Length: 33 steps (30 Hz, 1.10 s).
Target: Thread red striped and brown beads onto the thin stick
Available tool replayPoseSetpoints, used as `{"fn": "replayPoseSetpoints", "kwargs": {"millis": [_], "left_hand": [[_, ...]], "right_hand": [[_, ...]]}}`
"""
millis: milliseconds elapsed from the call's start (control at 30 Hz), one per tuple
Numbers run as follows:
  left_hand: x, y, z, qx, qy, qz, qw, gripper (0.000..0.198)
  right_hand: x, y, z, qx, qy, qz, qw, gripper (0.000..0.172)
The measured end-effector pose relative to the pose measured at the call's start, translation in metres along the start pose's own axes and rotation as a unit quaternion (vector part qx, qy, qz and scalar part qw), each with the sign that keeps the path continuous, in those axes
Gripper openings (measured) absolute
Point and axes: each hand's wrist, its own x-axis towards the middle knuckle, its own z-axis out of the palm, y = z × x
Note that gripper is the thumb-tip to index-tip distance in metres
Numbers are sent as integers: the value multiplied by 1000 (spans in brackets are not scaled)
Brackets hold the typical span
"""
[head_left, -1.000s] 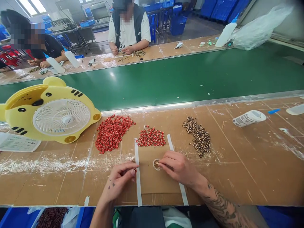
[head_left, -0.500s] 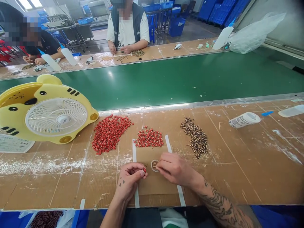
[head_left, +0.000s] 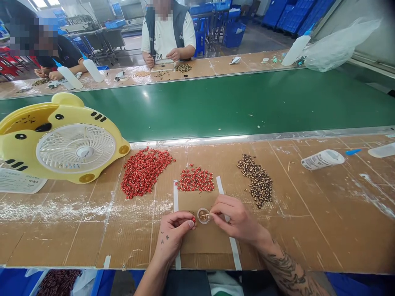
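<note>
bead (head_left: 193, 219), red and small, is pinched in the left hand (head_left: 173, 234), which has come in to just beside a clear round cup (head_left: 203, 216). the right hand (head_left: 236, 220) is clenched as well, gripping a thin stick (head_left: 206, 214) whose tip reaches over the cup's rim. both hands now meet at the cup, with the bead and the stick close together and not quite touching, as far as the view shows.

the cup stands near the middle of a cardboard sheet (head_left: 203, 242), between 2 white tape strips (head_left: 219, 185) running toward the near edge of the work surface (head_left: 308, 230). beyond the sheet lie a small heap of red beads (head_left: 196, 180), a larger heap of red beads (head_left: 143, 172) and, to the right, a band of dark speckled beads (head_left: 255, 181). a yellow animal-shaped fan (head_left: 75, 152) stands at the left, and a labelled bottle (head_left: 322, 159) lies on its side at the right.

past the far edge, a green conveyor belt (head_left: 216, 102) runs across the room. 2 co-workers, one in a white t-shirt and dark vest (head_left: 166, 37) and one in a dark top (head_left: 58, 57), sit at the opposite bench, with blue crates (head_left: 296, 16) behind them.
</note>
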Motion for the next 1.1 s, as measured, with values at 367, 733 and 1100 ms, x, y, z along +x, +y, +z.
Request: {"fn": "replayPoseSetpoints", "kwargs": {"millis": [367,733,1100], "left_hand": [[-6,1,5,3,1,-8,1000,16],[-6,-4,1,-3,1,4,1000,14],[-7,-6,-8,7,35,-15,999,21]], "right_hand": [[2,-15,2,106,90,3,990,14],[0,-17,3,53,86,36,994,22],[-5,9,-12,-77,9,83,994,22]]}}
